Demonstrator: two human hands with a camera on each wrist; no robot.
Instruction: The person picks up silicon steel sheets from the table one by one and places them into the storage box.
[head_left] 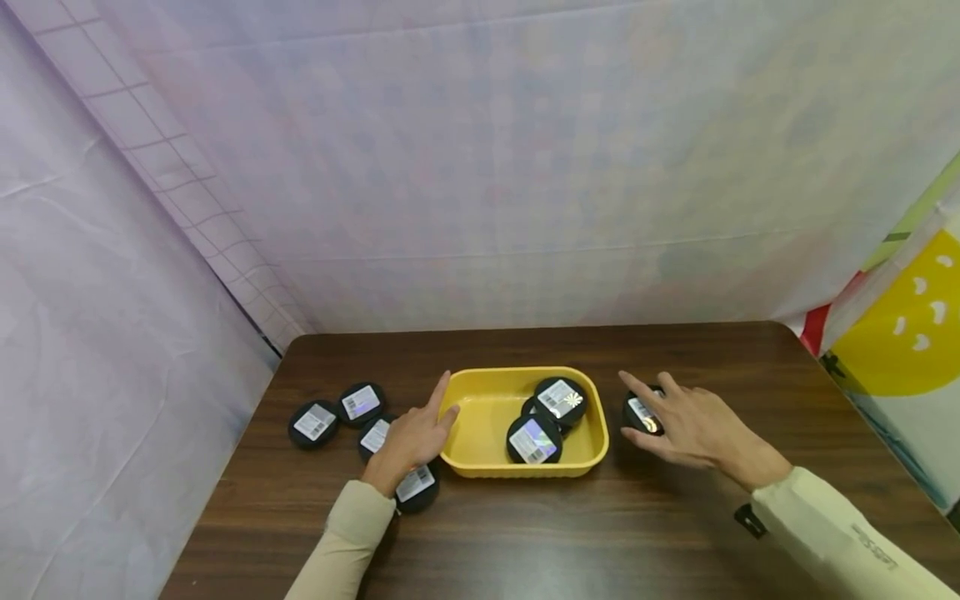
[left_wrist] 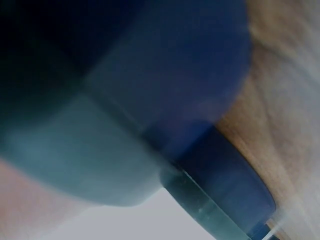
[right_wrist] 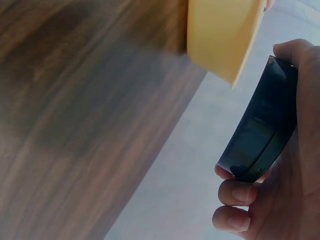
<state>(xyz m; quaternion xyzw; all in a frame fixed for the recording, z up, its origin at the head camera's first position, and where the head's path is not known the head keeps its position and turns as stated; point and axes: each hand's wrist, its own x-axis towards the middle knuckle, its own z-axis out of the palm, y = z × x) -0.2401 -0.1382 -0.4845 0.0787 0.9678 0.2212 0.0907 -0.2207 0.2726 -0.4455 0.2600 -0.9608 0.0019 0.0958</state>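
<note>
Left of the yellow tray [head_left: 480, 421], four loose discs [head_left: 313, 424] lie on the table [head_left: 517, 542]. At its left rim is the left hand [head_left: 412, 435], index finger and thumb straight and apart. Inside, more discs [head_left: 534, 439] overlap toward its right end. Just right of the tray comes the held disc [head_left: 642, 413], label up, between it and the nearer right hand [head_left: 697, 427], whose thumb and curled fingers grip it.

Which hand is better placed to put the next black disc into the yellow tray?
Probably the right hand. It grips a black disc beside the yellow tray, so only a short move seems needed. The left hand is at the tray's opposite side, its index finger extended.
</note>
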